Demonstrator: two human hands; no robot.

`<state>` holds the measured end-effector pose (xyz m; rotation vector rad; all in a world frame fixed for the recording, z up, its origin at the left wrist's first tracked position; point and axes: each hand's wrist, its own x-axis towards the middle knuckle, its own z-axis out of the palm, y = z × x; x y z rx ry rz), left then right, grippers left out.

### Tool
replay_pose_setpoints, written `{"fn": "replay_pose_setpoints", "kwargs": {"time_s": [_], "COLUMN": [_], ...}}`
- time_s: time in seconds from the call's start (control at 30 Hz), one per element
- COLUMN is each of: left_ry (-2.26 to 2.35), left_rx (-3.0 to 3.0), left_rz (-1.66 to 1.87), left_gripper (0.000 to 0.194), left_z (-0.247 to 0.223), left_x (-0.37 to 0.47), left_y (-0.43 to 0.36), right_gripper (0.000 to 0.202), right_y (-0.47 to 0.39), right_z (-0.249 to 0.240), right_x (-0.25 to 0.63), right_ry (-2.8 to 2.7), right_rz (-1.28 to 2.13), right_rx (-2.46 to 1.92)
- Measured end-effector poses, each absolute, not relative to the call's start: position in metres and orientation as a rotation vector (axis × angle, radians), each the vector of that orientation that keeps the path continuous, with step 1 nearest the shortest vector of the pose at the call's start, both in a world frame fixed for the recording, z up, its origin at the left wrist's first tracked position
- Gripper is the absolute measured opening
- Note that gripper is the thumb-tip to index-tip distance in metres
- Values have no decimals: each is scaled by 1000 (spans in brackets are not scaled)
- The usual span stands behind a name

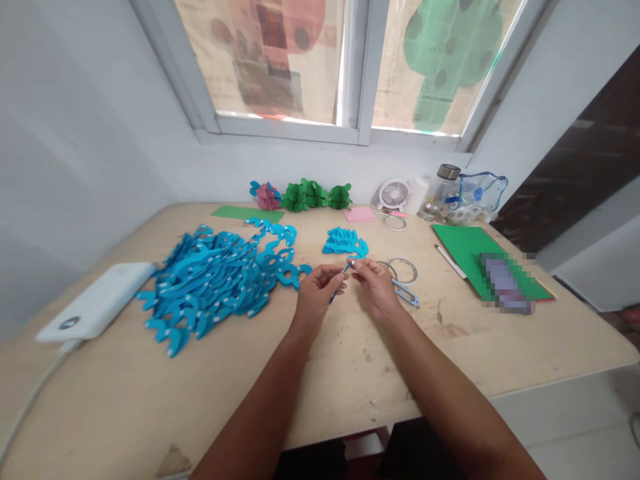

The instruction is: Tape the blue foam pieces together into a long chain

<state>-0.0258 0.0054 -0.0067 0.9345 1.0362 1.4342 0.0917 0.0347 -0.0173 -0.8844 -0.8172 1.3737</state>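
My left hand is closed, pinching a small blue paper piece seen nearly edge-on. Close beside it on the right, my right hand is also closed, its fingertips at the upper end of that same piece. A large heap of curved blue paper pieces with small white patches lies to the left of my hands. Just beyond the hands is a smaller cluster of blue pieces. Rolls of tape and a light blue cutter lie beside my right hand, partly covered by it.
A white power bank with a cable sits at the left. Along the back stand green paper shapes, a small fan and a bottle. Green sheets, a pen and a blurred object lie right.
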Motion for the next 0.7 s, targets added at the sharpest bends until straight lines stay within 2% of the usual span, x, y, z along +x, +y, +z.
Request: {"fn": "replay_pose_setpoints", "kwargs": {"time_s": [0.33,0.7], "left_ry": [1233,1129], "left_rx": [1443,1137], "left_rz": [1477,1452], "left_gripper": [15,19], "left_z": [-7,-9], "left_x": [-25,-23], "left_y": [5,5], "right_gripper": [14,16], "right_y": [32,34], "right_z": [-16,-19], "right_x": [89,88], "right_ry": [-890,-1018], "right_rz": [1324,1172], "right_rx": [-917,-965]}}
